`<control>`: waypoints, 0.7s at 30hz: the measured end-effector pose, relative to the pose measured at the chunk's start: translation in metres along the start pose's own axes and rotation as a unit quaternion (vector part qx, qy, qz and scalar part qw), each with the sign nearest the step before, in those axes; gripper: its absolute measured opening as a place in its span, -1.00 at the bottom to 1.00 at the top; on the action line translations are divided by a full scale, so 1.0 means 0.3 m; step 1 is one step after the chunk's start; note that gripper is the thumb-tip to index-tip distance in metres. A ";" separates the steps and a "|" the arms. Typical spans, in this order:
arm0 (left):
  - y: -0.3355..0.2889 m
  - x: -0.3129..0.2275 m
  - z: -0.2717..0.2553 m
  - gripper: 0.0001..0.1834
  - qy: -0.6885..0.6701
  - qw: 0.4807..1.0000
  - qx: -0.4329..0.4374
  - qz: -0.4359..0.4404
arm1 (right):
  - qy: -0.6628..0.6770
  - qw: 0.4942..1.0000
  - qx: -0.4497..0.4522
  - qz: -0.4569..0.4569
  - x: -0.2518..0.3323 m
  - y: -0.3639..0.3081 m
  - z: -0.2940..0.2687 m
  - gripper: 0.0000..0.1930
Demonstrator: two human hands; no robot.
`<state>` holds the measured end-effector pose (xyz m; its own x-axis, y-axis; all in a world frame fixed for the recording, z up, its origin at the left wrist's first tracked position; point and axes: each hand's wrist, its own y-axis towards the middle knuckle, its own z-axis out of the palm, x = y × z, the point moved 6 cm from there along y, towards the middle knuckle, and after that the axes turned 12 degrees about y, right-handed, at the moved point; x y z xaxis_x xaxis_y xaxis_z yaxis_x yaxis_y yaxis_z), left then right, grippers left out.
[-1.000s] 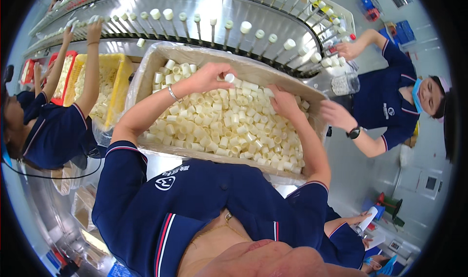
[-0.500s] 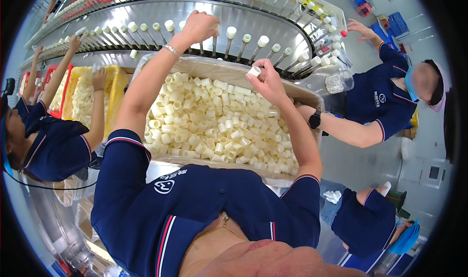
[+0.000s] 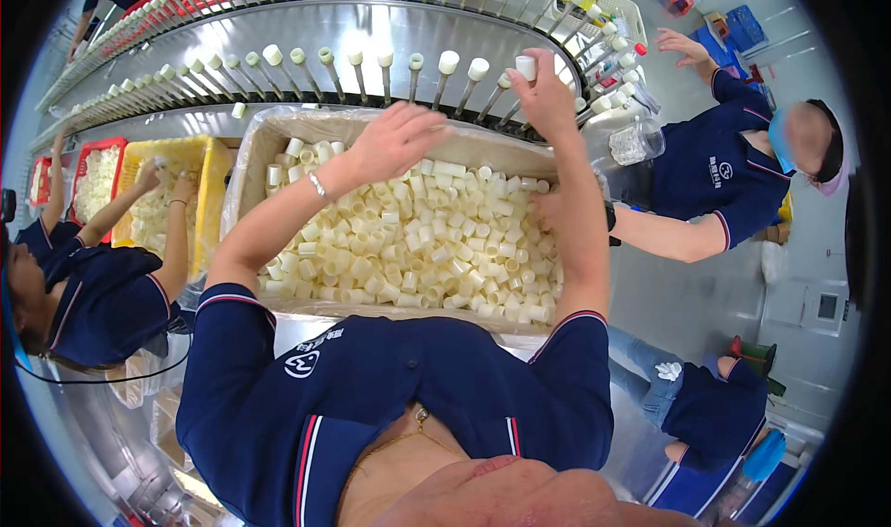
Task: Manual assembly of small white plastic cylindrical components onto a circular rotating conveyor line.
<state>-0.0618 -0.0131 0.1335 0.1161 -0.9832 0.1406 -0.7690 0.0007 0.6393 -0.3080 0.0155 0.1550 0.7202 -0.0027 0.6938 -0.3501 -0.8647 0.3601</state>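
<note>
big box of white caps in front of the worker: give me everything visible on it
The box is a wide, shallow, tan rectangular bin that looks like cardboard, lined with clear plastic film that folds over its rim. It sits level between the person's chest and the curved metal conveyor of pegs. It is filled nearly wall to wall with loose cream-white cylindrical caps, lying every way. The left hand hovers over its far side; the right hand is raised beyond it at a peg. A co-worker's hand reaches in from the right.
</note>
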 end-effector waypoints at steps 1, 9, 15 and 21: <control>-0.032 -0.024 0.002 -0.57 -0.018 0.999 0.018 0.021 | -0.082 0.996 0.027 -0.011 -0.006 0.006 -0.025 -0.56; -0.234 -0.091 0.139 -0.68 -0.131 0.975 0.182 0.010 | -0.313 0.916 0.232 -0.091 -0.086 0.078 -0.071 -0.65; -0.205 -0.158 0.293 -0.73 -0.191 0.952 0.237 -0.010 | -0.449 0.839 0.292 -0.091 -0.149 0.120 0.023 -0.80; -0.221 -0.234 0.476 -0.67 -0.193 0.916 0.346 -0.064 | -0.367 0.914 0.155 0.080 -0.240 0.060 -0.145 -0.68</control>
<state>-0.1085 0.0298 -0.0267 0.1051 -0.9584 -0.2654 -0.9944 -0.1035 -0.0201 -0.3922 0.0218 0.1386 0.9223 -0.3788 0.0769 -0.3812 -0.9243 0.0185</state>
